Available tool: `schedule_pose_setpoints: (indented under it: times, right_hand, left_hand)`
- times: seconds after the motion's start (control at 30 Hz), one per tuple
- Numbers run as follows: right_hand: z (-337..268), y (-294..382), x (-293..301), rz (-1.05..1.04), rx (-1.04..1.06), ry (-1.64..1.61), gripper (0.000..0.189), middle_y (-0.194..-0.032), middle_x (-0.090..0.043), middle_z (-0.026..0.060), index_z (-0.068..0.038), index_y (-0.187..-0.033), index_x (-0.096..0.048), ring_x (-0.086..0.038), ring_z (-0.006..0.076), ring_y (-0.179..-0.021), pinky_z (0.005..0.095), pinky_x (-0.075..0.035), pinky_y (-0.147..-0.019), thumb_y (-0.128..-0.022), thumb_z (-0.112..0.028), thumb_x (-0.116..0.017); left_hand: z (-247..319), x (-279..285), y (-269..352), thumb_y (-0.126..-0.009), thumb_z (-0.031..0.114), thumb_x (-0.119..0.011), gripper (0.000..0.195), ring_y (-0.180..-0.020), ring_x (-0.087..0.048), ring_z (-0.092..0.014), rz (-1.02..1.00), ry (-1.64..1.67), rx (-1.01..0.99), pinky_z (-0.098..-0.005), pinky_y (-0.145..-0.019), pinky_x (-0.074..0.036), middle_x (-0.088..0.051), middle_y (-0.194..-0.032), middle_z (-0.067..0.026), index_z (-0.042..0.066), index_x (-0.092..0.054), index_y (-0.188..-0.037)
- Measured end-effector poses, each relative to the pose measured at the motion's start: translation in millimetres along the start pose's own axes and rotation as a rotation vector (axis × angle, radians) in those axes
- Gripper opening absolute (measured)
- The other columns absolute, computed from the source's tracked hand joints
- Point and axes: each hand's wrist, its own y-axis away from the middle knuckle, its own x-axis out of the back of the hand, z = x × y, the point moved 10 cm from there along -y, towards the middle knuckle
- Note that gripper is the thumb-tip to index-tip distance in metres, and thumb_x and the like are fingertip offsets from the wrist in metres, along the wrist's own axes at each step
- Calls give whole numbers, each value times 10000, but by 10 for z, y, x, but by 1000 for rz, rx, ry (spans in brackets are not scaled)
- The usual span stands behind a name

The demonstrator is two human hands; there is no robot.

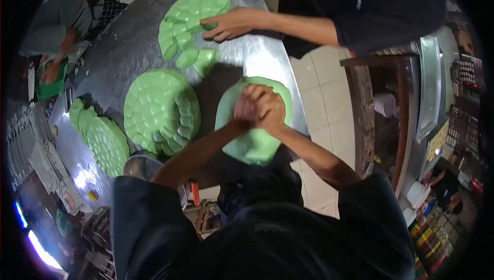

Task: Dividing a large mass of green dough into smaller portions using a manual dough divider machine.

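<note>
In the middle of the view, a mass of smooth green dough (256, 147) lies on a metal-topped table (106, 73), close to its right edge. My left hand (246, 106) is balled against the dough and blurred. Beside it, touching, my right hand (272, 109) is also closed and presses on the dough; both hands cover part of its top. To their left sits a thick round slab of green dough (158, 104), dimpled all over. Farther left, another dimpled dough piece (106, 147) has a folded flap at its upper end.
A co-worker's hand (227, 25) reaches from the right to a curved green dough piece (185, 13). Smaller dough lumps (198, 59) lie below it. A metal container (141, 167) stands by my left forearm. Another person's hand (50, 72) is over a green object (56, 81).
</note>
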Motion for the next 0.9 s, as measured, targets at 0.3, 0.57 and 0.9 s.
schedule_pose_setpoints:
  times: [0.3,0.57,0.9]
  right_hand:
    - [-258,-477,-318,-487,276,526,267,-920,-611,118,-46,-929,-594,-566,282,-892,393,-409,-780,-737,-231,-575]
    - [-456,250,88,-353,-83,399,341,-965,-604,161,-45,-1001,-602,-550,330,-966,442,-417,-839,-708,-217,-616]
    - [-681,319,-10,-577,198,596,390,-1004,-607,158,-31,-1043,-594,-550,348,-988,448,-425,-838,-715,-240,-625]
  left_hand:
    - [-527,-168,-173,-722,254,-590,358,-1051,-434,-319,-103,118,290,-442,-885,-354,-480,-1054,-136,57,-570,-1020]
    - [569,-81,412,-639,213,-624,222,-1046,-504,-313,59,69,-110,-446,-883,-401,-540,-1098,-122,92,-609,-824]
    - [273,5,350,-706,229,-631,419,-1172,-445,-340,-175,613,379,-436,-986,-368,-483,-1256,-124,121,-589,-1109]
